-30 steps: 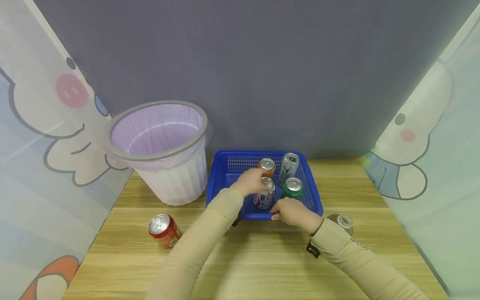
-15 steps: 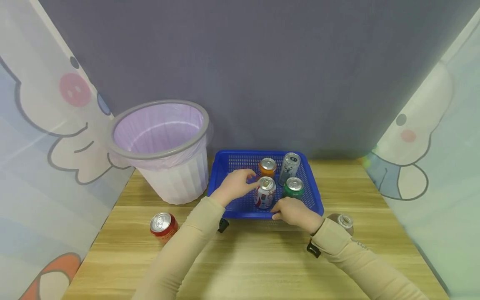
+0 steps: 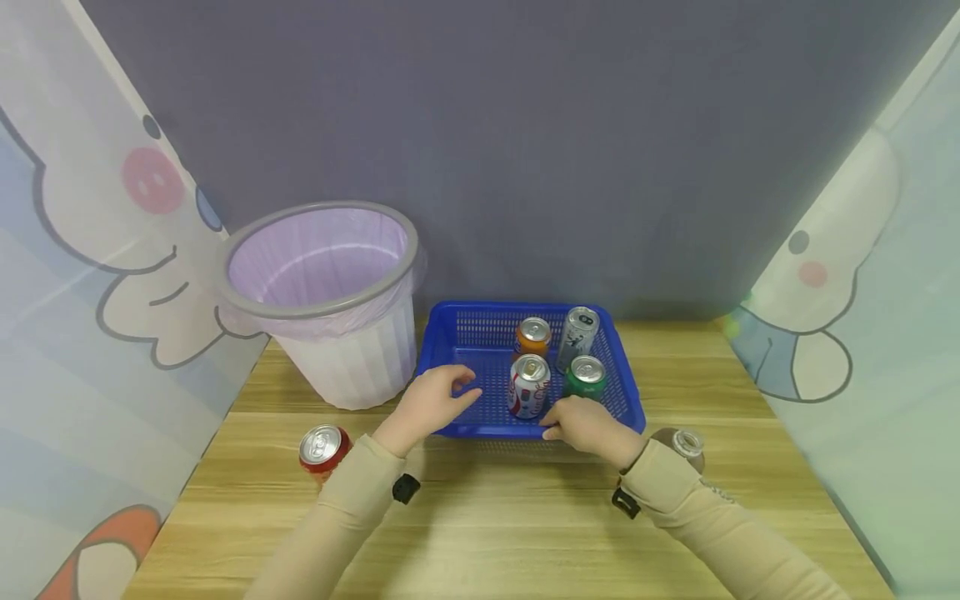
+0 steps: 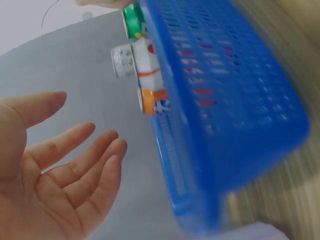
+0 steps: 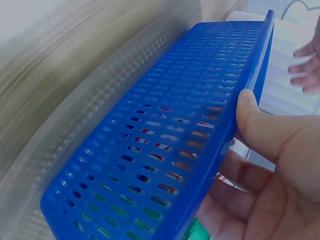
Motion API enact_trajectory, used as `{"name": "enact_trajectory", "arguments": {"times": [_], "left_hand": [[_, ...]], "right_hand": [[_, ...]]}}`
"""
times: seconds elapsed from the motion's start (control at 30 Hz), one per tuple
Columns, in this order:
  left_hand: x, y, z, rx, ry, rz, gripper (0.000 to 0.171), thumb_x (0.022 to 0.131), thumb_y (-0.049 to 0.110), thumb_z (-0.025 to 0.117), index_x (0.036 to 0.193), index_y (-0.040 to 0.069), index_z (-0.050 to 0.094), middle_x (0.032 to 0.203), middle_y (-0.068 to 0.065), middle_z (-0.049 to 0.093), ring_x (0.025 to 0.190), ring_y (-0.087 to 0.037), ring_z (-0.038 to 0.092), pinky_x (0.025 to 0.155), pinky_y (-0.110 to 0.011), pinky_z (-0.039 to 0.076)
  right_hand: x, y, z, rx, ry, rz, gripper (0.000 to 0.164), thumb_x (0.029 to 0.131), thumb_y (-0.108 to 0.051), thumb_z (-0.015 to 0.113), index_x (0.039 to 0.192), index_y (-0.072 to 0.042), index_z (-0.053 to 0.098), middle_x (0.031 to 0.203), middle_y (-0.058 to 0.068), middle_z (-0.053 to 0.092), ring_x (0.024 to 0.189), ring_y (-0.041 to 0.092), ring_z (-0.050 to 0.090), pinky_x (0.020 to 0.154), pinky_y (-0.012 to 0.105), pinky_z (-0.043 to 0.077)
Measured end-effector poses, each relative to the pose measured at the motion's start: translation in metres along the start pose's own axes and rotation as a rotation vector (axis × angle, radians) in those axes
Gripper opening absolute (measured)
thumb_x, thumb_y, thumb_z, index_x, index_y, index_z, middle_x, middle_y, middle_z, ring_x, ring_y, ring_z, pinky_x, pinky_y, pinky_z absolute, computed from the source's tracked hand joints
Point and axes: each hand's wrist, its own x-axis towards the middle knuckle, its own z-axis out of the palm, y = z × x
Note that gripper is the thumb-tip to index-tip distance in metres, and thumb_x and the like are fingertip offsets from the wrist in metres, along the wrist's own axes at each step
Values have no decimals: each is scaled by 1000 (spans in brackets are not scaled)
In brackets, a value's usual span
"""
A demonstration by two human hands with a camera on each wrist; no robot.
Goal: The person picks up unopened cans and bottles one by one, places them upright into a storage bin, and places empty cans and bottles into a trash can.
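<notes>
A blue plastic basket with perforated sides stands on the wooden table, several drink cans upright in its right part. A white-and-red can is at the front, an orange can behind it, a green can and a tall silver can to the right. My right hand grips the front rim, its thumb on the outside and fingers inside, as the right wrist view shows. My left hand hovers over the basket's front left corner, holding nothing, fingers relaxed and spread from the thumb.
A white bin with a lilac liner stands left of the basket. A red can is at the left, partly behind my left sleeve. A bottle with a clear neck stands beyond my right wrist. A grey wall rises behind.
My left hand has let go of the white-and-red can, leaving it standing in the basket, and has drawn back left and toward me. My right hand has stayed on the basket's rim.
</notes>
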Motion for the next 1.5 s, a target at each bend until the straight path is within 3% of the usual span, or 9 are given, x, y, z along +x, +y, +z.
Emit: {"name": "enact_trajectory", "arguments": {"times": [0.33,0.67,1.07,1.3,1.4,1.5], "left_hand": [[-40,-37,-12,-21,155,9,26,87,18,67,107,2,67,103,-12,70,93,-27,66,80,-41,54],[-69,-67,-16,-59,258,-84,22,87,10,67,106,0,66,101,-14,69,94,-29,65,78,-42,54],[-90,-88,-27,-20,310,-149,29,87,15,67,112,-1,64,106,-18,67,91,-30,64,74,-42,54],[-100,-94,-35,-21,297,-172,32,85,12,69,114,0,63,105,-20,65,66,-10,56,61,-28,47],[-102,-97,-35,-5,312,-160,32,83,10,71,112,0,63,103,-18,64,64,-10,54,63,-31,48],[-103,-102,-35,19,336,-147,34,80,10,74,111,-1,64,103,-19,64,71,-20,59,70,-41,51]], "right_hand": [[1,0,0,13,-5,17,19,83,-21,70,97,-8,76,94,6,74,81,19,68,66,32,55],[1,1,2,15,-6,25,20,83,-21,70,98,-9,76,95,6,73,84,20,69,69,34,55],[1,2,3,29,-5,29,20,84,-21,69,99,-9,76,97,6,73,87,21,69,70,35,56],[1,1,3,21,-8,35,20,84,-21,69,100,-9,76,97,6,73,88,21,68,70,35,55],[0,1,2,15,-7,29,20,84,-21,69,99,-9,76,97,6,73,87,21,68,70,35,55],[0,0,2,12,-7,19,20,84,-21,69,99,-9,76,96,6,73,87,21,68,69,34,55]]}}
